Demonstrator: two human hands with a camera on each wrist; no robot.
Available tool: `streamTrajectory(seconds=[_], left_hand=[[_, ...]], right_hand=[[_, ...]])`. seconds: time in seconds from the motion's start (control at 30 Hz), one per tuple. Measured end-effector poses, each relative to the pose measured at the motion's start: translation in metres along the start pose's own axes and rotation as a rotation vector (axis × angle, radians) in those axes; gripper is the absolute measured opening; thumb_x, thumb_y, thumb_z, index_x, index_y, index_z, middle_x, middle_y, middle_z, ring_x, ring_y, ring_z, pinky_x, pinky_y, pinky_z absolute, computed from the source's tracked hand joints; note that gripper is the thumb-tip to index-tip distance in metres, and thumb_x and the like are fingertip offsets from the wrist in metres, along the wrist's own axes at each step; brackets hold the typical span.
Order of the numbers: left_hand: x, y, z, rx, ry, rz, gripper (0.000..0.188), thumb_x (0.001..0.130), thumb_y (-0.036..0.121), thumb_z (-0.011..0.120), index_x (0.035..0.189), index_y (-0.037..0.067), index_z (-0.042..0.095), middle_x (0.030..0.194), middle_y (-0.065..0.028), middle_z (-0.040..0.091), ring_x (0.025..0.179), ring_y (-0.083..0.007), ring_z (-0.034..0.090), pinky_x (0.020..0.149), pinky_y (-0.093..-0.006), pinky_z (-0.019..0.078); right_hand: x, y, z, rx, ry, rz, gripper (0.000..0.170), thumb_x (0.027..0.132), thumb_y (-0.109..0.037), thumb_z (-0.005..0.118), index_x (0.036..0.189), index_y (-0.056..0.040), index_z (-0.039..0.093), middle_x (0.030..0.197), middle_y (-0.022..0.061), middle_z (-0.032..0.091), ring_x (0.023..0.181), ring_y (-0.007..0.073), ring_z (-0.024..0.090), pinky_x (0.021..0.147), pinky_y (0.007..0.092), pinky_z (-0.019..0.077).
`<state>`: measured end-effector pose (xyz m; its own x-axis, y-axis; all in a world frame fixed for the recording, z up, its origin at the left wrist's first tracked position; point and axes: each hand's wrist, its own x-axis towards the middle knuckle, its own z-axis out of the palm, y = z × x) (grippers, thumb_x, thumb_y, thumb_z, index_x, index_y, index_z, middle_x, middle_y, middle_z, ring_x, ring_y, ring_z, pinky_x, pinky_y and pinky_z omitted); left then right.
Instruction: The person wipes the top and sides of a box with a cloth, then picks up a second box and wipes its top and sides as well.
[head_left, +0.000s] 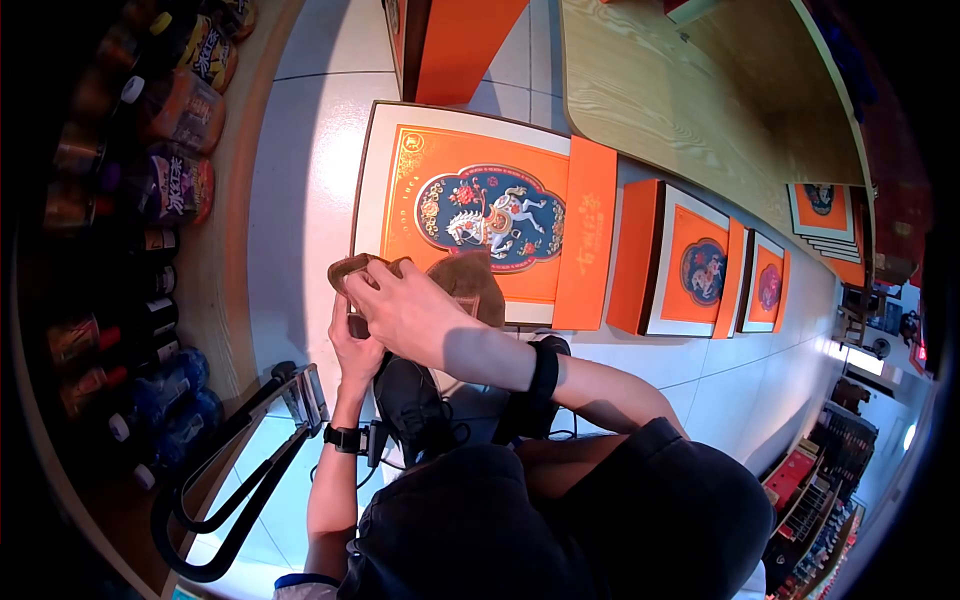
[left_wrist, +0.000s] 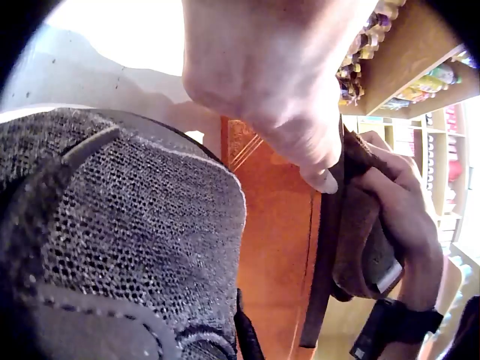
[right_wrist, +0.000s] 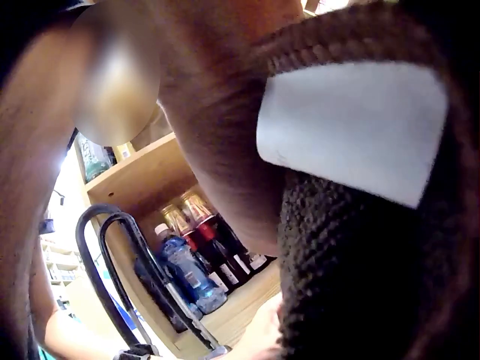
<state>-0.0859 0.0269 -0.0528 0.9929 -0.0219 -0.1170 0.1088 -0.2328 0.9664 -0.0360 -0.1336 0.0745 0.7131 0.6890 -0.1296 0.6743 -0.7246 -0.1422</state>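
Note:
Both hands are at a brown cloth item [head_left: 470, 285], bunched at its left end in the head view. The right hand [head_left: 410, 312] pinches the bunched end from above with bent fingers; in the left wrist view this hand [left_wrist: 409, 202] grips the brown cloth [left_wrist: 356, 244]. Just below it, the left hand [head_left: 355, 350] holds the same end, its fingers partly hidden. In the right wrist view a white label [right_wrist: 352, 127] shows on the cloth, close to the right hand [right_wrist: 217, 127]. Under the cloth lies an orange box [head_left: 410, 220] with a horse picture.
More orange boxes [head_left: 637, 255] stand to the right, beside a wooden shelf unit [head_left: 640, 90]. Shelves with bottles [head_left: 180, 110] line the left. A black-handled metal object [head_left: 235, 510] is left of the left arm. The person's shoes [head_left: 410, 400] are just below the hands.

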Motion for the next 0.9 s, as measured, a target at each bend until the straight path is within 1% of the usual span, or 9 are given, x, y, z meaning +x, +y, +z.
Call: streamTrajectory(seconds=[0.17, 0.33, 0.57, 0.63, 0.67, 0.73, 0.77, 0.83, 0.9], left_hand=[[0.002, 0.002, 0.003, -0.026, 0.036, 0.087, 0.068, 0.082, 0.009, 0.079, 0.144, -0.001, 0.051, 0.119, -0.0121, 0.070, 0.095, -0.0161, 0.066, 0.081, -0.0305, 0.0534], [0.001, 0.003, 0.003, -0.020, 0.037, 0.065, 0.059, 0.083, 0.011, 0.080, 0.135, -0.001, 0.057, 0.128, -0.0139, 0.067, 0.110, -0.0227, 0.066, 0.094, -0.0353, 0.0512], [0.002, 0.003, 0.001, 0.020, 0.013, 0.079, 0.055, 0.082, 0.013, 0.080, 0.131, -0.002, 0.060, 0.136, -0.0159, 0.063, 0.113, -0.0252, 0.066, 0.094, -0.0366, 0.0515], [0.003, 0.003, 0.001, 0.027, 0.004, 0.142, 0.055, 0.083, 0.012, 0.080, 0.131, -0.002, 0.059, 0.144, -0.0165, 0.059, 0.114, -0.0255, 0.066, 0.094, -0.0374, 0.0517], [0.002, 0.002, 0.002, 0.028, 0.005, 0.142, 0.055, 0.083, 0.012, 0.080, 0.131, -0.002, 0.059, 0.144, -0.0165, 0.059, 0.114, -0.0255, 0.066, 0.094, -0.0374, 0.0517], [0.003, 0.004, 0.003, 0.018, 0.015, 0.124, 0.055, 0.084, 0.011, 0.079, 0.133, -0.002, 0.058, 0.152, -0.0170, 0.053, 0.114, -0.0254, 0.066, 0.095, -0.0370, 0.0519], [0.003, 0.005, 0.003, 0.019, 0.016, 0.125, 0.055, 0.084, 0.011, 0.079, 0.133, -0.002, 0.058, 0.152, -0.0170, 0.053, 0.114, -0.0254, 0.066, 0.095, -0.0370, 0.0519], [0.004, 0.008, 0.005, 0.006, 0.050, 0.137, 0.060, 0.082, 0.016, 0.081, 0.134, -0.002, 0.057, 0.120, -0.0123, 0.069, 0.108, -0.0209, 0.066, 0.094, -0.0362, 0.0511], [0.004, 0.013, 0.005, -0.008, 0.046, 0.123, 0.061, 0.082, 0.015, 0.080, 0.136, -0.002, 0.056, 0.120, -0.0125, 0.069, 0.107, -0.0208, 0.066, 0.093, -0.0358, 0.0516]], right_hand=[[-0.002, -0.001, -0.004, -0.010, -0.034, -0.016, 0.021, 0.084, -0.025, 0.069, 0.093, -0.0085, 0.077, 0.116, 0.0056, 0.054, 0.117, 0.0237, 0.051, 0.082, 0.0358, 0.0484], [-0.006, -0.005, 0.002, 0.036, 0.064, -0.050, 0.019, 0.085, -0.026, 0.069, 0.093, -0.0110, 0.077, 0.116, 0.0046, 0.053, 0.114, 0.0235, 0.051, 0.079, 0.0355, 0.0469], [-0.010, -0.008, -0.005, 0.014, 0.032, -0.040, 0.021, 0.085, -0.026, 0.068, 0.098, -0.0107, 0.075, 0.116, 0.0040, 0.053, 0.114, 0.0230, 0.051, 0.079, 0.0358, 0.0467], [-0.012, -0.010, -0.004, 0.009, 0.022, -0.012, 0.030, 0.086, -0.026, 0.067, 0.110, -0.0073, 0.068, 0.116, 0.0043, 0.053, 0.115, 0.0224, 0.051, 0.080, 0.0367, 0.0474], [-0.012, -0.010, -0.002, 0.009, 0.023, -0.012, 0.030, 0.086, -0.026, 0.067, 0.110, -0.0073, 0.068, 0.116, 0.0043, 0.053, 0.115, 0.0224, 0.051, 0.080, 0.0367, 0.0474], [-0.012, -0.008, 0.003, 0.084, 0.035, 0.007, 0.040, 0.087, -0.025, 0.065, 0.121, -0.0042, 0.059, 0.116, 0.0052, 0.054, 0.116, 0.0221, 0.051, 0.082, 0.0372, 0.0480], [-0.013, -0.008, 0.004, 0.084, 0.037, 0.006, 0.040, 0.087, -0.025, 0.065, 0.121, -0.0042, 0.059, 0.116, 0.0052, 0.054, 0.116, 0.0221, 0.051, 0.082, 0.0372, 0.0480], [-0.015, -0.008, 0.006, 0.077, 0.035, -0.003, 0.045, 0.088, -0.024, 0.064, 0.127, -0.0038, 0.054, 0.116, 0.0063, 0.054, 0.118, 0.0226, 0.052, 0.084, 0.0376, 0.0483], [-0.019, -0.008, 0.004, 0.078, 0.010, -0.008, 0.043, 0.089, -0.024, 0.063, 0.126, -0.0034, 0.056, 0.116, 0.0063, 0.054, 0.117, 0.0226, 0.052, 0.084, 0.0376, 0.0485]])
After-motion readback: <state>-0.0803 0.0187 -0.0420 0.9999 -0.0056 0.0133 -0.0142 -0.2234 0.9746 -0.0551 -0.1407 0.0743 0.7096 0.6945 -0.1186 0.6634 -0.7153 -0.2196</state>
